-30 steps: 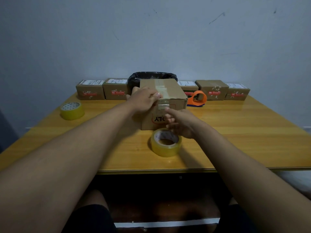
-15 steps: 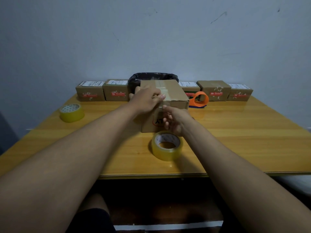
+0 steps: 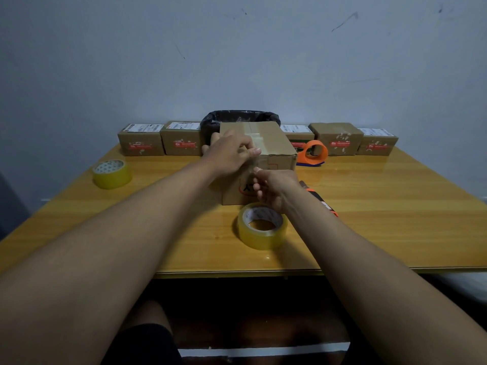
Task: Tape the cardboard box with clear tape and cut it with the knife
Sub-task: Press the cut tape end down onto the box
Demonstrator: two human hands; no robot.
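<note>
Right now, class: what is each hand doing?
Left hand: open, fingers pressing the cardboard box top.
Right hand: fingers curled at the box front; grip cannot be told.

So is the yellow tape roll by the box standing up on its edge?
No, the tape roll lies flat on the wooden table with its hole facing up, just in front of the cardboard box.
</note>
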